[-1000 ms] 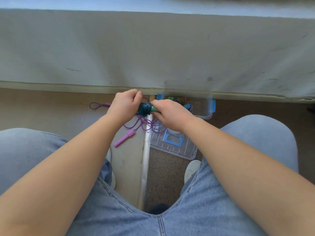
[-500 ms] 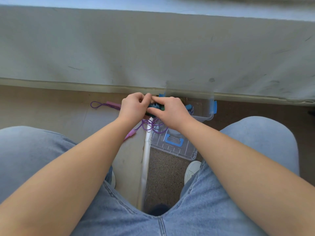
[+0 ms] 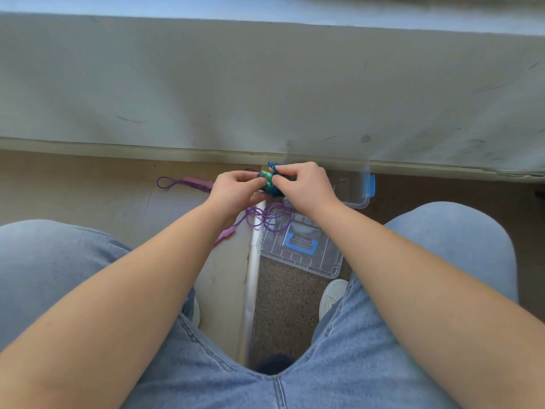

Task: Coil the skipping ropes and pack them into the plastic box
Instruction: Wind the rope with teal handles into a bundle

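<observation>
A blue skipping rope with green handles (image 3: 269, 180) is bunched into a tight coil between my hands, just left of the clear plastic box (image 3: 358, 190). My left hand (image 3: 236, 190) pinches its left side and my right hand (image 3: 300, 185) grips its right side from above. A purple skipping rope (image 3: 267, 218) lies loose on the floor under my hands, one pink handle (image 3: 197, 182) to the far left and the other (image 3: 225, 234) near my left wrist. Most of the box's inside is hidden by my right hand.
The box's clear lid with a blue handle (image 3: 300, 246) lies flat on the floor in front of the box. A grey wall (image 3: 265, 84) rises right behind. My knees in blue jeans flank the scene, and a white shoe (image 3: 331, 293) shows below the lid.
Both hands have drawn close together and shifted slightly away from me with the blue coil. The green handles now show between my fingertips. The purple rope has not moved.
</observation>
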`<act>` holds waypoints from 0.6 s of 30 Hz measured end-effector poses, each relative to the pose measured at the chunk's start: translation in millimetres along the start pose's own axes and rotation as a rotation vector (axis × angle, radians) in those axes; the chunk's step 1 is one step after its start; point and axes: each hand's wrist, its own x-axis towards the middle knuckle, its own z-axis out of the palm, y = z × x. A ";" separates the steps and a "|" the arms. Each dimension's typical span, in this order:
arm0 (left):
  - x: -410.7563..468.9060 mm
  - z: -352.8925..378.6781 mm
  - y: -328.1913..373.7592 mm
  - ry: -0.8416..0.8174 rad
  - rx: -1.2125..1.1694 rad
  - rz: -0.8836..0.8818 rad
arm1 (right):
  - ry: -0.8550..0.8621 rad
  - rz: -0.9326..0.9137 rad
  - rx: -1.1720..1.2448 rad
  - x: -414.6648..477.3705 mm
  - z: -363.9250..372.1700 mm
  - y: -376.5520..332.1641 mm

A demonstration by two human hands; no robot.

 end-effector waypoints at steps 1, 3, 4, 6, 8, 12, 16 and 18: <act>0.7 -0.1 -0.9 0.005 0.021 0.004 | 0.004 -0.029 -0.034 -0.5 0.1 0.4; 0.8 0.3 -1.8 -0.001 0.054 0.018 | 0.023 -0.074 -0.100 1.8 1.5 2.9; 0.5 0.6 -2.4 -0.006 0.061 0.027 | 0.032 -0.093 -0.137 3.2 2.0 4.1; 1.0 0.8 -2.2 -0.008 0.075 0.043 | 0.064 -0.135 -0.228 5.3 3.2 4.2; 2.4 0.9 -1.5 -0.011 0.047 0.032 | 0.089 -0.168 -0.298 5.8 4.1 2.7; 3.3 -0.7 0.4 -0.060 -0.062 0.031 | 0.069 -0.236 -0.384 7.9 4.5 1.8; 5.1 -3.4 1.6 -0.083 -0.115 0.047 | 0.076 -0.301 -0.380 6.6 5.4 -0.2; 5.7 -3.0 1.8 -0.075 -0.129 0.044 | 0.068 -0.342 -0.410 5.6 5.2 -0.8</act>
